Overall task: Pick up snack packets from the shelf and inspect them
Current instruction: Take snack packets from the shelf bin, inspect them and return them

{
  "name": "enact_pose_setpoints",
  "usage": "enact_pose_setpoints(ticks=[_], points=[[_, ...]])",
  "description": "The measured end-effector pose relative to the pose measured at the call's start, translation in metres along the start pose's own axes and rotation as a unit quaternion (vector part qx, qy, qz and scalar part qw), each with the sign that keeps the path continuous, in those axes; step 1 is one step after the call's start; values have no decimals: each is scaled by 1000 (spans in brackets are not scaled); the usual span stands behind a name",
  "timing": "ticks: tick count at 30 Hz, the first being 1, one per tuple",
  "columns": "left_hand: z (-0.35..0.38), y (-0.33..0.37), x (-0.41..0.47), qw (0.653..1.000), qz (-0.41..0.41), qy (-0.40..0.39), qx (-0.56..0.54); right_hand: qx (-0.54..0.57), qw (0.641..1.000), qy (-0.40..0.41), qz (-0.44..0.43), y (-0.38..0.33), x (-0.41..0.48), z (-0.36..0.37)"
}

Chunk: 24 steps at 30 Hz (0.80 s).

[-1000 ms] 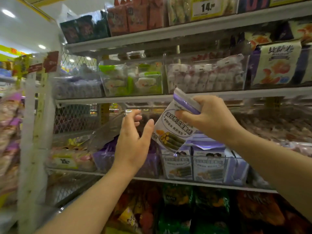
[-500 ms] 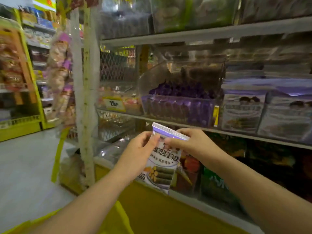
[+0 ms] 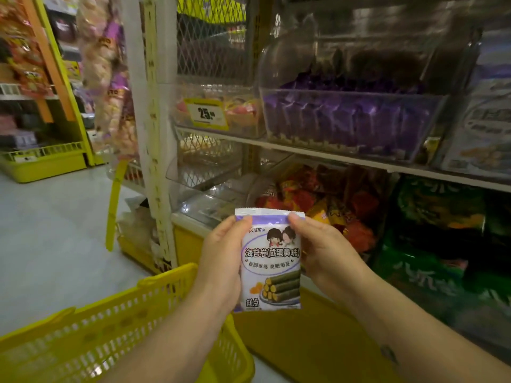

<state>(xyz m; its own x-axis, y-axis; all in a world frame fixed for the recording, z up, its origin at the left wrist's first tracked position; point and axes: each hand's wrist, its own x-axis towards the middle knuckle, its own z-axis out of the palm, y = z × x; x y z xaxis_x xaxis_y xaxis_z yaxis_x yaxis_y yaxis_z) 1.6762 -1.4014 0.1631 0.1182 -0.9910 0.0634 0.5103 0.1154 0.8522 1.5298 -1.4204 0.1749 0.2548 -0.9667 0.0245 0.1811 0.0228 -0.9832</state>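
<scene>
Fingers (image 3: 243, 221) of both hands around upright snack packet (image 3: 271, 261), above yellow basket (image 3: 110, 327).

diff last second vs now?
The snack packet came down from shelf height to chest level and turned upright, front to the camera. The left hand, open beside it a second ago, now grips its left edge; the right hand kept hold, shifting to the right edge. The view tilted down, bringing a yellow basket into frame. Shelf stock looks unchanged.

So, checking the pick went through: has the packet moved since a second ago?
Yes. The packet has come down from the purple-packet shelf to below it, held by left hand and right hand.
</scene>
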Motion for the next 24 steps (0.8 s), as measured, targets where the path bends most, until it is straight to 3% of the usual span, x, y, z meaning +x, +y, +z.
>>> enact_pose_setpoints(ticks=[4,8,11,15,20,24], points=[[-1,4,4,999,-23,-14,-24,29,999,15,22,-1,2,0],[-2,4,8,999,-35,-37,-3,-17,1000,11,-12,1,2,-7],[1,10,7,998,-50,-19,-30,-77,996,-41,-33,-2,-4,-12],[0,18,8,992,-97,4,-75,-117,989,-86,11,-3,-12,-18],[-11,21,0,952,-253,-165,53,-44,994,-52,83,-6,-18,-21],[-17,12,-1,941,-277,-190,49,21,987,-50,151,-11,-22,-21]])
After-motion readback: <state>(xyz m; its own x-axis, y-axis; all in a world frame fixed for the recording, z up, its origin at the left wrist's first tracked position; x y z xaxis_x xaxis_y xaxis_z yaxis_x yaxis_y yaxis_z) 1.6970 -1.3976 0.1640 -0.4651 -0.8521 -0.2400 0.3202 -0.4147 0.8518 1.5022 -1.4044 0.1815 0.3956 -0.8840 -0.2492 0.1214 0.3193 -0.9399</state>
